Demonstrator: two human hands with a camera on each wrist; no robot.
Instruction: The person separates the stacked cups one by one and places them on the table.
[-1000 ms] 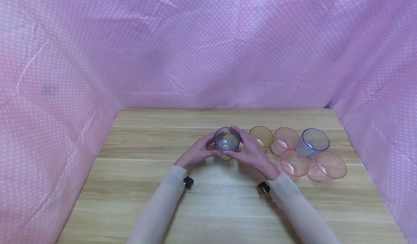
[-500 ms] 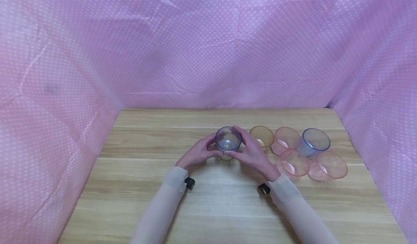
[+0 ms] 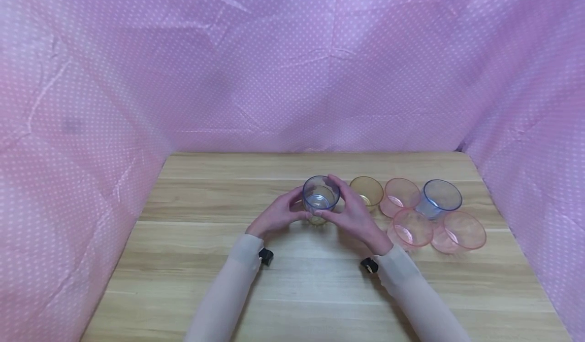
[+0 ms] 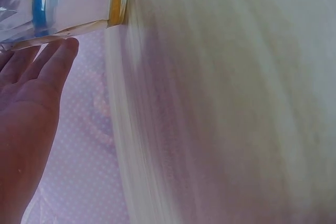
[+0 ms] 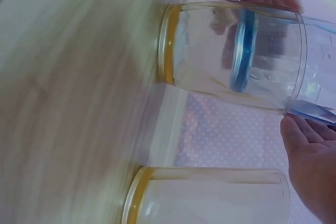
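A clear cup with a blue rim and base (image 3: 321,201) stands partly nested in a yellow-based clear cup (image 3: 316,221) on the table. My left hand (image 3: 275,213) curls round the left of the stack; in the left wrist view its fingers (image 4: 59,65) lie along the yellow-based cup's wall (image 4: 81,3). From the other side my right hand (image 3: 355,216) grips the blue cup near its rim, thumb in front and fingers behind. The right wrist view shows the blue base ring (image 5: 244,51) partway down inside the yellow-based cup, above its bottom.
Close to the right of my right hand stands another yellow cup (image 3: 367,192). Beyond it are pink cups (image 3: 402,194) and a blue cup (image 3: 442,197), grouped close together. Pink dotted cloth (image 3: 292,78) hangs round the wooden table (image 3: 292,291).
The blue cup has risen very slightly and shifted a touch to the right, with both hands staying round the stack. The other cups have not moved.
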